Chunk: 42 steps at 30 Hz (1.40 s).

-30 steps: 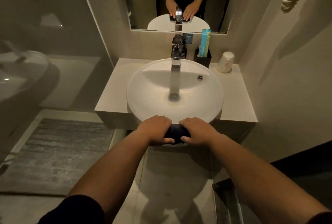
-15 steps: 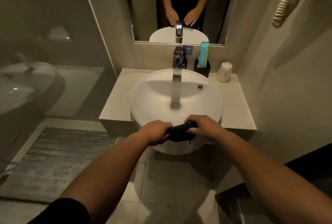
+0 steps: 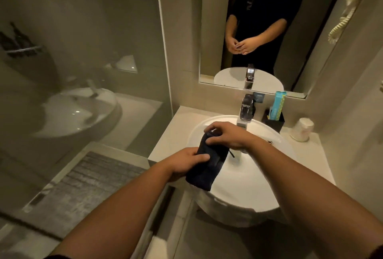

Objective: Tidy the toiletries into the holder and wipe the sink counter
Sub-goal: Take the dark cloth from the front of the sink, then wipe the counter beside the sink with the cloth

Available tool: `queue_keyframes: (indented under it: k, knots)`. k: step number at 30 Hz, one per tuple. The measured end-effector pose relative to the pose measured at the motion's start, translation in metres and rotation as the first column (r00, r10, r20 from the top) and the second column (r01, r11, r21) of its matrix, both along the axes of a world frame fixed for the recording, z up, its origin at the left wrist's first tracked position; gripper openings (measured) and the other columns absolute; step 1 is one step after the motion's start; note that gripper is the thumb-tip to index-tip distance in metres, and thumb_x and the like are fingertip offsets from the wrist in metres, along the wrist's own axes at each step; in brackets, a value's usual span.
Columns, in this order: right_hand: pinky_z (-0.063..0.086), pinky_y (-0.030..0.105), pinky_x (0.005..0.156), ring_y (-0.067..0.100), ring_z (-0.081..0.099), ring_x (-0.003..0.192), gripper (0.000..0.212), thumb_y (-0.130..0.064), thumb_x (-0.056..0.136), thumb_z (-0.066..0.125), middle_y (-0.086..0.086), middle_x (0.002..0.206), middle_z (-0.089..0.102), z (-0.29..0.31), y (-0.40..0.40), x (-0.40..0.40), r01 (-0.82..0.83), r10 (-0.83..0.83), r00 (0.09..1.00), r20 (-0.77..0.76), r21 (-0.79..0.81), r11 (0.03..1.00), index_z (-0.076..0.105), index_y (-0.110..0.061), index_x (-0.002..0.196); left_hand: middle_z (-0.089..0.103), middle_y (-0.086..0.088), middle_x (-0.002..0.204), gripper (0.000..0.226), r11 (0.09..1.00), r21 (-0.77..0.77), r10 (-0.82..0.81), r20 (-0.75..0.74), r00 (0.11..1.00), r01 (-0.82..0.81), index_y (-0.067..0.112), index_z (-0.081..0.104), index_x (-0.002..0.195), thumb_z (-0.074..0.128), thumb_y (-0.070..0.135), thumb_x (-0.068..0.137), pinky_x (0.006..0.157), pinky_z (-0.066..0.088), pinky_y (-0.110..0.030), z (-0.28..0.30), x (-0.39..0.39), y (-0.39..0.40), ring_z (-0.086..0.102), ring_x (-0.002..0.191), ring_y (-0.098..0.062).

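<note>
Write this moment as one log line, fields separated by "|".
phase: wipe | left hand: holds dark cloth | right hand: holds cloth top | location: above sink basin | holder: untouched

A grey bath mat (image 3: 87, 184) is lying on the floor, while a coiled cord (image 3: 339, 25) is hanging beside the mirror (image 3: 213, 30).

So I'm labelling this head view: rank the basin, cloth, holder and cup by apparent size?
1. Basin
2. Cloth, though it is nearer the camera
3. Holder and cup: look alike, so unranked
</note>
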State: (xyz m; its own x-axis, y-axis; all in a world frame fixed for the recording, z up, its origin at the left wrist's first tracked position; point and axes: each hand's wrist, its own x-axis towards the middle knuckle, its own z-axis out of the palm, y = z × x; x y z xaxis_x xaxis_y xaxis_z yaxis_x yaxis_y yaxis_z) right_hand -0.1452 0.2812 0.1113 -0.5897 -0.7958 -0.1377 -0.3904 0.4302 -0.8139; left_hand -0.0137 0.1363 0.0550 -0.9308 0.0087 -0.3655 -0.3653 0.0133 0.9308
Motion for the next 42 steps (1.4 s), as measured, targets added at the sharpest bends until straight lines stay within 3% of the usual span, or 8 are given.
queue_keyframes:
  k: [7,10,13,16,22,25,32,42]
  knots:
    - [0.054,0.034,0.087,0.021,0.065,0.097,0.027,-0.024,0.080,0.073,0.002,0.105,0.069,-0.037,-0.091,-0.054,0.047,-0.045,0.997,0.061,-0.038,0.998,0.066,-0.022,0.105,0.071,-0.011,0.102,0.030,0.992,0.080,0.096,0.005,0.995,-0.096,0.012,0.065,0.106,0.065,0.028,0.080,0.085,0.053,-0.040,-0.024,-0.057,-0.080,0.066,0.098,-0.027]
    - [0.052,0.029,0.084,0.022,0.065,0.097,0.024,-0.022,0.081,0.072,0.002,0.103,0.069,-0.054,-0.124,-0.083,0.115,-0.113,0.992,0.052,-0.041,0.992,0.066,-0.020,0.104,0.072,-0.007,0.098,0.017,0.965,-0.236,0.113,-0.019,0.993,-0.114,0.015,0.065,0.102,0.060,0.025,0.089,0.085,0.054,-0.042,-0.037,-0.092,-0.117,0.067,0.092,-0.025]
    - [0.049,0.029,0.084,0.021,0.065,0.095,0.023,-0.022,0.086,0.065,0.003,0.107,0.068,-0.078,-0.137,-0.114,0.283,-0.285,0.955,-0.082,-0.031,0.959,0.065,-0.015,0.108,0.069,-0.007,0.092,0.014,0.774,-0.613,0.121,-0.105,0.987,-0.160,0.012,0.062,0.096,0.055,0.023,0.091,0.078,0.051,-0.039,-0.047,-0.133,-0.163,0.063,0.088,-0.028]
    - [0.045,0.035,0.089,0.026,0.060,0.104,0.028,-0.023,0.088,0.058,0.007,0.117,0.064,-0.118,-0.120,-0.142,0.466,-0.400,0.836,-0.375,0.102,0.879,0.064,-0.012,0.113,0.067,-0.012,0.092,0.016,0.610,-0.753,0.187,-0.164,0.968,-0.246,0.010,0.060,0.097,0.052,0.021,0.090,0.071,0.047,-0.037,-0.058,-0.175,-0.209,0.061,0.086,-0.033]
    - [0.050,0.044,0.083,0.036,0.057,0.098,0.022,-0.015,0.079,0.063,0.014,0.102,0.061,-0.180,-0.090,-0.162,0.481,-0.205,0.731,-0.651,0.278,0.831,0.061,-0.007,0.099,0.065,-0.018,0.095,0.019,0.285,-0.911,0.145,-0.267,0.953,-0.298,0.008,0.056,0.110,0.048,0.017,0.095,0.063,0.040,-0.037,-0.073,-0.273,-0.273,0.060,0.082,-0.039]
    - [0.042,0.047,0.101,0.033,0.049,0.116,0.043,-0.019,0.079,0.062,0.012,0.125,0.052,-0.198,-0.087,-0.160,0.482,-0.143,0.701,-0.699,0.317,0.817,0.053,-0.007,0.119,0.064,-0.016,0.097,0.017,0.198,-0.946,0.022,-0.259,0.966,-0.258,0.009,0.057,0.107,0.049,0.011,0.092,0.063,0.044,-0.040,-0.101,-0.319,-0.281,0.061,0.079,-0.037]
    - [0.031,0.050,0.107,0.037,0.042,0.126,0.062,-0.015,0.070,0.068,0.016,0.133,0.048,-0.222,-0.087,-0.165,0.492,-0.128,0.673,-0.729,0.312,0.813,0.049,-0.002,0.127,0.035,-0.010,0.152,0.046,0.195,-0.975,-0.385,0.020,0.923,0.103,0.009,0.038,0.140,0.046,0.014,0.095,0.114,0.023,-0.043,-0.195,-0.336,-0.261,0.029,0.139,-0.027]
    - [0.029,0.053,0.109,0.039,0.036,0.130,0.066,-0.013,0.069,0.063,0.019,0.137,0.044,-0.221,-0.085,-0.164,0.469,-0.098,0.693,-0.715,0.343,0.814,0.043,-0.001,0.131,0.022,-0.002,0.159,0.050,0.309,-0.941,-0.360,0.019,0.933,0.138,0.015,0.030,0.148,0.043,0.020,0.100,0.119,0.008,-0.034,-0.190,-0.215,-0.243,0.016,0.146,-0.019]
